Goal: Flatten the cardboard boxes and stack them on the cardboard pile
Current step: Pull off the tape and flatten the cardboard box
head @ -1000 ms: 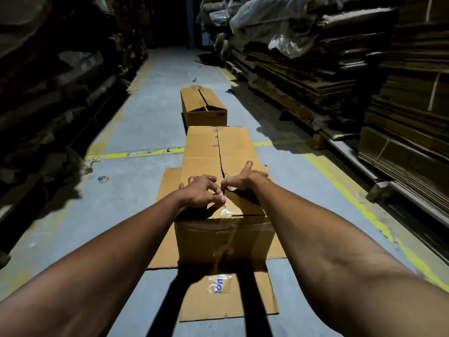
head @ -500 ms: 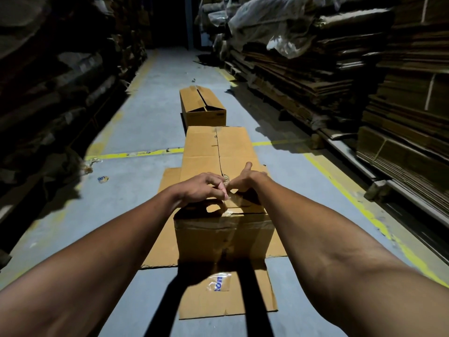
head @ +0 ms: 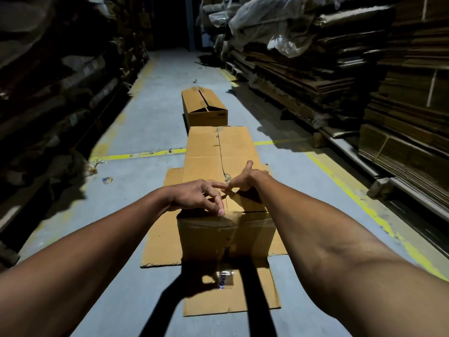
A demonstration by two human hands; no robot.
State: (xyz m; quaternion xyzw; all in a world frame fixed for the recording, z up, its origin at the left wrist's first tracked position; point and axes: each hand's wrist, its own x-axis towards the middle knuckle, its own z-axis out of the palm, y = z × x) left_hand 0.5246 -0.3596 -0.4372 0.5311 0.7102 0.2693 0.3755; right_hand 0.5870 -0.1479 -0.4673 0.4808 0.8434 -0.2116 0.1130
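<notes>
A long closed cardboard box (head: 206,154) lies lengthwise on flattened cardboard sheets (head: 160,239) on the floor. Its top seam is torn, with crumpled tape (head: 227,177) on it. My left hand (head: 194,198) rests on the near end of the top with fingers spread, one fingertip by the seam. My right hand (head: 245,178) sits across the seam, thumb raised, fingers curled and pinching the crumpled tape. A second box (head: 206,113) with its top flaps partly open stands just beyond.
Tall stacks of flattened cardboard (head: 328,81) line the right side of the aisle. Dark piles (head: 48,93) line the left. A yellow line (head: 136,155) crosses the grey floor. Another flat sheet (head: 243,297) with a clear tape patch lies nearest me.
My left hand has uncurled from the seam and spread its fingers over the near end of the box. My right hand has stayed at the seam. The box has not moved.
</notes>
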